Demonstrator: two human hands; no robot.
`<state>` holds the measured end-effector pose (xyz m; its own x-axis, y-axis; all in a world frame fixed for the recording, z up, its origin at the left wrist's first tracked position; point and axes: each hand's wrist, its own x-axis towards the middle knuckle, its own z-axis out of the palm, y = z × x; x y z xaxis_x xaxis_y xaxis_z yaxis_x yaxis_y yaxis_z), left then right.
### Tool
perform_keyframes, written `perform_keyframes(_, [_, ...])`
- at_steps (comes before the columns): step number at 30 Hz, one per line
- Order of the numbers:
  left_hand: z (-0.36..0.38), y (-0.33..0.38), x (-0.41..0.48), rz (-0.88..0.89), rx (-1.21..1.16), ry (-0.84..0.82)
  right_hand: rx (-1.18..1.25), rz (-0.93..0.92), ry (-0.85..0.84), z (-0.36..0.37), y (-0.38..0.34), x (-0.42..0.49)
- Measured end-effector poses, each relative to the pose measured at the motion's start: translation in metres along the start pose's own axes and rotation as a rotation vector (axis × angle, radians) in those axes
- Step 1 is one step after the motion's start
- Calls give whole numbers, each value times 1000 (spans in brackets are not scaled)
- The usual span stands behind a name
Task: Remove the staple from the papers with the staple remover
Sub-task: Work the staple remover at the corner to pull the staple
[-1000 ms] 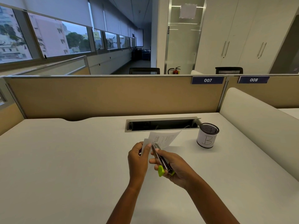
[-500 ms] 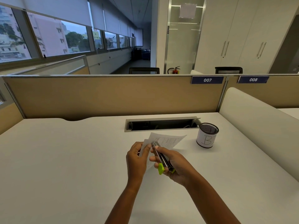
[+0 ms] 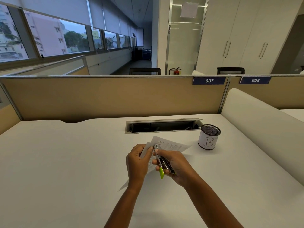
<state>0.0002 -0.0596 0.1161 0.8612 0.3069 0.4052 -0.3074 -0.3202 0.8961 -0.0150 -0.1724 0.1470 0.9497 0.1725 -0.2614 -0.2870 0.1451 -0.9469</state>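
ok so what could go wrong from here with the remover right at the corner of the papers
1. The papers are pinched only by the left hand near one corner, the far part unsupported; prying could tear that corner.
2. The remover tip sits right beside the left fingers; a slip could jab them.
3. The staple is too small to see; once freed, it might drop unnoticed onto the desk.

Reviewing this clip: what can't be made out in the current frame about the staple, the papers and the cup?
Head view only:
- Staple: too small; remover tip and left hand cover that corner of the papers.
- Print on papers: too small to read.
- Mesh cup contents: rim angle hides the inside.
- Papers' lower part: behind both hands, including right hand.
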Motion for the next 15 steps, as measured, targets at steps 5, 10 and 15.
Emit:
perform_keyframes(5, [0, 0, -3, 33, 18, 29, -59, -8, 29, 3, -1, -1])
perform_keyframes(10, [0, -1, -3, 65, 26, 40, -104, -51, 36, 3, -2, -1])
perform_keyframes(15, [0, -3, -3, 83, 31, 43, -149, -100, 51, 3, -3, -1])
